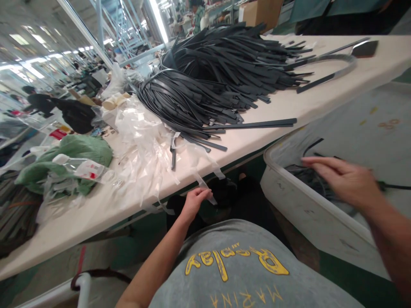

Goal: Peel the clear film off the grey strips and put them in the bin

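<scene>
My left hand (196, 202) is at the front edge of the table, its thumb and fingers pinched on a translucent plastic strip (203, 183). That strip hangs down from a heap of similar clear strips (144, 137) on the table. My right hand (348, 182) is over a white bin (268, 160), fingers stretched out and seemingly holding nothing. Close to its fingertips a short dark strip (312, 146) shows inside the bin, with more dark strips (302, 173) below. A large pile of dark grey flat strips (205, 81) covers the middle of the table.
To the left lie a green cloth (86, 149), a clear plastic bottle (85, 167) and a bundle of dark strips (16, 214). A curved strip (349, 62) rests at the table's right end. A cardboard box (260, 15) stands behind. The table edge (128, 205) runs diagonally before me.
</scene>
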Demonstrator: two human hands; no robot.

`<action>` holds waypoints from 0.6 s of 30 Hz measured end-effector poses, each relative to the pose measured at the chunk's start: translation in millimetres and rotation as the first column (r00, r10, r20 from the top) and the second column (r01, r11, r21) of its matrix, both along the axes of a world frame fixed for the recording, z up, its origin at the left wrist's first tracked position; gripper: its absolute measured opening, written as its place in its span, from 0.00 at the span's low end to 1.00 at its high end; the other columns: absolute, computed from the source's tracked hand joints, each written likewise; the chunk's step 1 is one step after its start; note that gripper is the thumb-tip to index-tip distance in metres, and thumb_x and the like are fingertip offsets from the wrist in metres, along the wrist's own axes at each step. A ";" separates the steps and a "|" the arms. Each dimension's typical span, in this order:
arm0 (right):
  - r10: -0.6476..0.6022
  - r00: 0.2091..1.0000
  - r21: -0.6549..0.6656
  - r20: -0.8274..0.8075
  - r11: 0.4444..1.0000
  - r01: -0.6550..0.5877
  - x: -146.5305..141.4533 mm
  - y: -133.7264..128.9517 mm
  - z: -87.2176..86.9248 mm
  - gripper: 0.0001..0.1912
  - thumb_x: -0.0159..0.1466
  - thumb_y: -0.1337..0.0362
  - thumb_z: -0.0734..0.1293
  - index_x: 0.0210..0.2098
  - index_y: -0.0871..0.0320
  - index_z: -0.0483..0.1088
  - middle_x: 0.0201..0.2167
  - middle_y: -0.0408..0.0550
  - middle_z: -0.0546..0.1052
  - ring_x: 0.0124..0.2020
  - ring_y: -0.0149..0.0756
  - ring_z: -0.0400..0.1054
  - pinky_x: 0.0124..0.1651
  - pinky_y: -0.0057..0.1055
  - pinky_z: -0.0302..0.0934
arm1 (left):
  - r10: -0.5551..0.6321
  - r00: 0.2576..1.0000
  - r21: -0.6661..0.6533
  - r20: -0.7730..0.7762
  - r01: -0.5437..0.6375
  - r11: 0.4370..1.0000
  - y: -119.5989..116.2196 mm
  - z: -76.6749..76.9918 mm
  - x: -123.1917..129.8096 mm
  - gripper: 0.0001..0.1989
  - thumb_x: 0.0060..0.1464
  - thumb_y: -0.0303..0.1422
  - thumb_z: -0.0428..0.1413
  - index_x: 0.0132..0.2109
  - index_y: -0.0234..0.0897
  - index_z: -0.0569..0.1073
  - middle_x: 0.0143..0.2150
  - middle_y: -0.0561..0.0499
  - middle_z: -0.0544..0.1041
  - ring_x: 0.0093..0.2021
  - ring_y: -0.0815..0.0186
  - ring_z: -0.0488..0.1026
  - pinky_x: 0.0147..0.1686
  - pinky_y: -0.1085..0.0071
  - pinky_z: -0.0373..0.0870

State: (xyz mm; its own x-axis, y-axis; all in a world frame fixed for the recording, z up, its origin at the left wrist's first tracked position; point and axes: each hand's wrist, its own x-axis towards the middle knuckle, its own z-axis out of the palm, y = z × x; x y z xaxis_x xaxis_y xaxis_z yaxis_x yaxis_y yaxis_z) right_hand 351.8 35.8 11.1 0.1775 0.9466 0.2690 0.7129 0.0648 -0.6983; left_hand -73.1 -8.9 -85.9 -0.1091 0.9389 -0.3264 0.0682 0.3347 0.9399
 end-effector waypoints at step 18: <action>0.737 0.628 -0.200 -0.249 0.595 -0.778 -281.7 7.9 -7.3 0.11 0.62 0.66 0.66 0.24 0.61 0.74 0.21 0.41 0.73 0.24 0.28 0.63 0.29 0.25 0.51 | -0.029 0.944 -0.152 0.329 0.084 0.985 -51.0 64.2 10.9 0.18 0.40 0.40 0.68 0.36 0.31 0.80 0.27 0.48 0.78 0.27 0.66 0.72 0.34 0.70 0.68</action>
